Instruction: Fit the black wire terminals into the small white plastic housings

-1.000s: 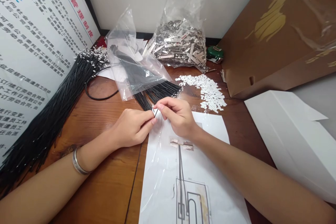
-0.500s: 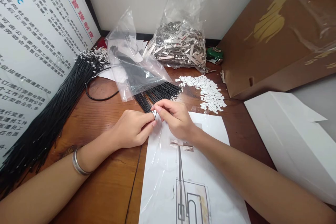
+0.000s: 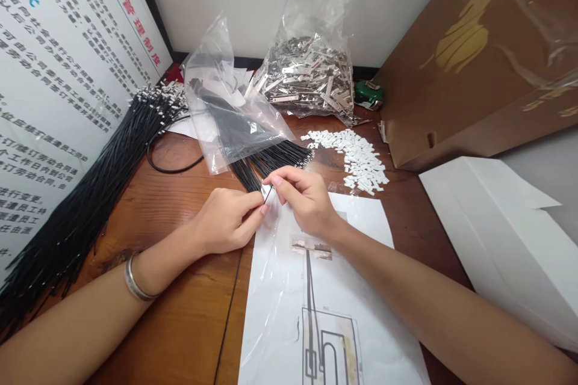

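My left hand point(image 3: 232, 219) and my right hand point(image 3: 303, 197) meet above the top of a printed sheet point(image 3: 275, 313). Between their fingertips runs a short stretch of thin black cord point(image 3: 268, 195), pinched by both hands. The rest of that cord is hidden by the fingers or too small to make out. Just beyond the hands, a bundle of black cords point(image 3: 280, 156) with metal tips sticks out of a clear plastic bag point(image 3: 217, 138). To the right of it lies a pile of small white plastic pieces point(image 3: 361, 159).
A clear bag of metal clips point(image 3: 311, 81) stands against the wall, with a green object point(image 3: 369, 95) beside it. Many black cords point(image 3: 90, 192) lean along a printed board point(image 3: 58, 42) on the left. A brown carton point(image 3: 451, 72) and folded white card point(image 3: 506, 240) occupy the right.
My right fingertips have drawn slightly up and away from the left ones, so more of the black cord shows between them. My left hand has barely moved.
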Motion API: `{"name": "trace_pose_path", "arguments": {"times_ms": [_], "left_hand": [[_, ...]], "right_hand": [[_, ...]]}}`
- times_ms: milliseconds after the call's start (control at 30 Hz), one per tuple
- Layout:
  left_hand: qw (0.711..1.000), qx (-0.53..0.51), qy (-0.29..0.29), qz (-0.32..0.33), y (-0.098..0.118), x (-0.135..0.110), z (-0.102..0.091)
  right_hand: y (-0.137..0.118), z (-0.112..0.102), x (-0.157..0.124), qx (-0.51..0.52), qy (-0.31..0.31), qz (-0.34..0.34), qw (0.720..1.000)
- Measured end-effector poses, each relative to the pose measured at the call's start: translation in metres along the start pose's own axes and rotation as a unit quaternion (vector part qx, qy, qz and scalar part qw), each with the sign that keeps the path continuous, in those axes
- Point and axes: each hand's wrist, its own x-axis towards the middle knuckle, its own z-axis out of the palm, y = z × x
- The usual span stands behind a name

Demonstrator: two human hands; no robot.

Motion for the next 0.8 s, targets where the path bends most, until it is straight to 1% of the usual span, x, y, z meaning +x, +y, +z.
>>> {"name": "trace_pose_path", "arguments": {"times_ms": [100, 233, 300, 400, 467, 533, 567, 667, 733, 800], "left_hand": [[1.000, -0.008, 0.000, -0.005, 0.0006, 0.0001, -0.0003], [0.999, -0.034, 0.008, -0.016, 0.0003, -0.0002, -0.0007], [0.998, -0.057, 0.013, -0.036, 0.0002, 0.0000, -0.0010], [0.991, -0.102, 0.031, -0.077, 0.0015, 0.0015, -0.0014], [0.982, -0.153, 0.046, -0.102, 0.0033, 0.0028, -0.0014], [0.964, -0.225, 0.054, -0.133, 0.0051, 0.0037, -0.0006], [0.950, -0.269, 0.053, -0.151, 0.0056, 0.0039, 0.0001], [0.897, -0.395, 0.041, -0.194, 0.0059, 0.0038, 0.0029], [0.867, -0.452, 0.032, -0.208, 0.0057, 0.0040, 0.0042], [0.852, -0.478, 0.025, -0.212, 0.0058, 0.0046, 0.0045]], "right_hand": [[0.0007, 0.0002, -0.0001, 0.003, 0.017, 0.010, 1.000], [0.0004, 0.0012, -0.0001, -0.015, 0.024, 0.007, 1.000], [-0.0004, 0.0019, -0.0005, -0.025, 0.017, -0.009, 0.999], [-0.0024, 0.0031, -0.0014, -0.048, -0.014, -0.056, 0.997], [-0.0036, 0.0037, -0.0019, -0.059, -0.030, -0.081, 0.995], [-0.0042, 0.0038, -0.0024, -0.059, -0.033, -0.088, 0.994], [-0.0042, 0.0037, -0.0026, -0.057, -0.031, -0.086, 0.994], [-0.0035, 0.0021, -0.0034, -0.053, -0.032, -0.090, 0.994], [-0.0028, 0.0005, -0.0039, -0.057, -0.039, -0.101, 0.992], [-0.0021, -0.0007, -0.0042, -0.064, -0.050, -0.114, 0.990]]}}
